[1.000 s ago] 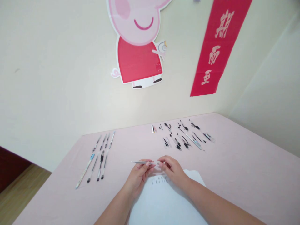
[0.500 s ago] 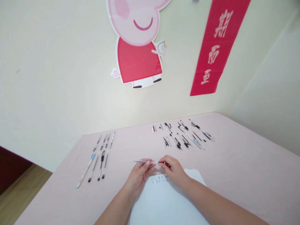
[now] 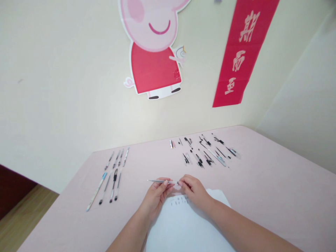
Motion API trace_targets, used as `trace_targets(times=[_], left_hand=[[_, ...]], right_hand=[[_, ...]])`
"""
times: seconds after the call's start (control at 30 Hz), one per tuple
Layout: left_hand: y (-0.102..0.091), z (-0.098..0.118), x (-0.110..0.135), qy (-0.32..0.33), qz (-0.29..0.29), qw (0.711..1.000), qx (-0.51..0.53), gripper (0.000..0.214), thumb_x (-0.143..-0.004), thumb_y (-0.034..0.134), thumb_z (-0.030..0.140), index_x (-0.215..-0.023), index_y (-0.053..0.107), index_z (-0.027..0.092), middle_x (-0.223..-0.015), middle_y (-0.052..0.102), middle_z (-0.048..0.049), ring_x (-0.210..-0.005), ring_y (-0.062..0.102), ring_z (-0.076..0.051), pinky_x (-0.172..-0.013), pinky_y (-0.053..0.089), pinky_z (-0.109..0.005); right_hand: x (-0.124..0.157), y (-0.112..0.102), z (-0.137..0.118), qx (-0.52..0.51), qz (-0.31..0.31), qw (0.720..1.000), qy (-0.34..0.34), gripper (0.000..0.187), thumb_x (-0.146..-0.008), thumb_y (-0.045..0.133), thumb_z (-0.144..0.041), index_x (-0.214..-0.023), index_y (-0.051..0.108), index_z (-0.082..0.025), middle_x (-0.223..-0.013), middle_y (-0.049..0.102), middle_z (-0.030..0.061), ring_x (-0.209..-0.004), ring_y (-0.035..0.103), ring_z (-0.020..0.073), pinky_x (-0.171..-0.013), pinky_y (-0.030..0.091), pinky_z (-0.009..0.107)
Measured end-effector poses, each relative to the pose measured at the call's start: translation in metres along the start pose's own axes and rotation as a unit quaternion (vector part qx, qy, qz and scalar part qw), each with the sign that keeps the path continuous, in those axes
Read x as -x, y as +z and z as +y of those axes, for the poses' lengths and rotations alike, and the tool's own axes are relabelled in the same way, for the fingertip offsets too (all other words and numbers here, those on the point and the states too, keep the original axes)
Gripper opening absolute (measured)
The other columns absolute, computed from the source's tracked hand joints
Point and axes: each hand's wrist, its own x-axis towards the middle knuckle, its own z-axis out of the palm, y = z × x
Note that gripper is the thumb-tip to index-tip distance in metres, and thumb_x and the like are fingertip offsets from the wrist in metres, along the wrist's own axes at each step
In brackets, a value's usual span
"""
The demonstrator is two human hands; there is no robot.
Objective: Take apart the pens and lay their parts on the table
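Eight pens (image 3: 96, 191) look finished on the desk (image 3: 147, 159); I hold a clear pen (image 3: 155, 181) in my left hand (image 3: 158, 194), right hand (image 3: 194, 189) pinching its end; scattered parts (image 3: 208, 162) seemingly remain.

Pen (image 3: 155, 181): slender, greyish toward its point, paler toward the other end
Pose: nearly level, point leftward
Dark end (image 3: 177, 182): small, at the right hand (image 3: 193, 189)
Place: between thumb and fingers of the left hand (image 3: 156, 194)

The head camera faces forward and down across the table (image 3: 267, 182).
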Motion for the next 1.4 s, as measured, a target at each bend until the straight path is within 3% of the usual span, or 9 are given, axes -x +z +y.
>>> trace_targets(times=[0.17,0.53,0.77,0.97,1.4], left_hand=[[0.000,0.000,0.000,0.005,0.005,1.000,0.004,0.014,-0.069,0.070,0.015,-0.080,0.063,0.010,-0.075,0.070,-0.0067,-0.072,0.066,-0.012,-0.072,0.053,-0.019],[-0.002,-0.002,-0.003,0.022,0.019,1.000,0.013,0.013,-0.069,0.069,0.014,-0.080,0.063,0.010,-0.076,0.069,-0.0058,-0.073,0.066,-0.012,-0.071,0.053,-0.018],[-0.008,-0.003,-0.006,0.042,0.031,0.998,0.018,0.011,-0.071,0.068,0.014,-0.081,0.064,0.011,-0.079,0.069,-0.0048,-0.076,0.065,-0.011,-0.073,0.053,-0.018],[-0.008,-0.003,-0.007,0.040,0.037,0.998,0.017,0.009,-0.072,0.066,0.012,-0.081,0.064,0.012,-0.079,0.069,-0.0047,-0.076,0.066,-0.012,-0.073,0.053,-0.019],[-0.001,-0.002,-0.003,0.042,0.042,0.998,0.001,0.013,-0.067,0.071,0.016,-0.078,0.063,0.013,-0.076,0.069,-0.0041,-0.072,0.065,-0.012,-0.068,0.053,-0.020]], right_hand=[[0.001,0.001,0.001,-0.017,0.015,1.000,0.001,0.009,-0.080,0.050,-0.018,-0.078,0.058,-0.019,-0.070,0.053,-0.0003,-0.064,0.049,0.0125,-0.061,0.038,0.024],[0.000,0.000,0.002,-0.035,0.047,0.998,0.012,0.009,-0.076,0.051,-0.015,-0.080,0.057,-0.019,-0.073,0.054,0.0003,-0.064,0.049,0.0125,-0.060,0.040,0.024],[-0.003,-0.002,0.013,0.033,0.084,0.995,0.043,0.009,-0.075,0.052,-0.017,-0.080,0.059,-0.020,-0.075,0.056,0.0009,-0.066,0.050,0.0140,-0.063,0.039,0.027],[-0.004,-0.003,0.015,0.094,0.062,0.992,0.062,0.010,-0.071,0.057,-0.015,-0.074,0.064,-0.020,-0.080,0.057,0.0033,-0.080,0.052,0.0183,-0.074,0.039,0.031],[-0.006,-0.002,0.015,0.112,0.050,0.991,0.063,0.007,-0.071,0.060,-0.018,-0.076,0.065,-0.020,-0.079,0.057,0.0038,-0.078,0.052,0.0184,-0.071,0.039,0.031]])
